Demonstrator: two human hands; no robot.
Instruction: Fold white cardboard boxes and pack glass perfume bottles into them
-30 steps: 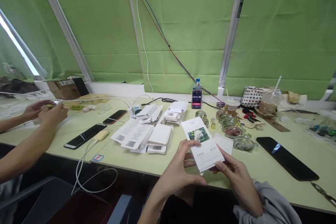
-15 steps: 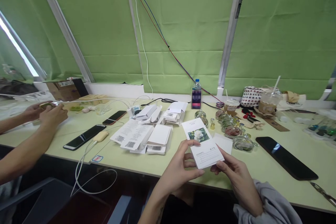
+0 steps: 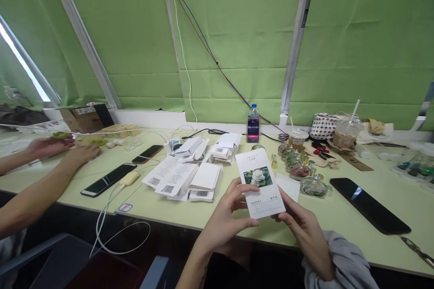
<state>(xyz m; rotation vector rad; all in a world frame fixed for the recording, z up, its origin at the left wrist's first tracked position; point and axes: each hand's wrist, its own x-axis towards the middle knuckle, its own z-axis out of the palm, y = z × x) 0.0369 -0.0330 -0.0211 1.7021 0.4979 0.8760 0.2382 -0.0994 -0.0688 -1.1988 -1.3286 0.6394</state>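
Above the table's front edge is a flat white paper box (image 3: 266, 198) with a white flower picture and printed text, its printed side facing me. My left hand (image 3: 226, 211) holds its left side, one finger across the front and the thumb near the bottom corner. My right hand (image 3: 307, 228) grips the lower right edge, some fingers hidden behind. Behind the box lies a blank white piece of paper or card (image 3: 288, 186). To the left lie several flat white boxes (image 3: 205, 175) with barcodes. Beyond my right hand are several clear round bottles (image 3: 300, 170) with coloured contents.
A bottle (image 3: 253, 126) stands at the back. Drink cups (image 3: 345, 133) are at the back right. A large black phone (image 3: 369, 205) lies right, other phones (image 3: 108, 179) and cables left. A co-worker's hands (image 3: 77, 156) work at far left.
The box has turned a little more upright and faces me more squarely; my right fingers have shifted behind its edge. The co-worker's hands have moved apart and lower at the left.
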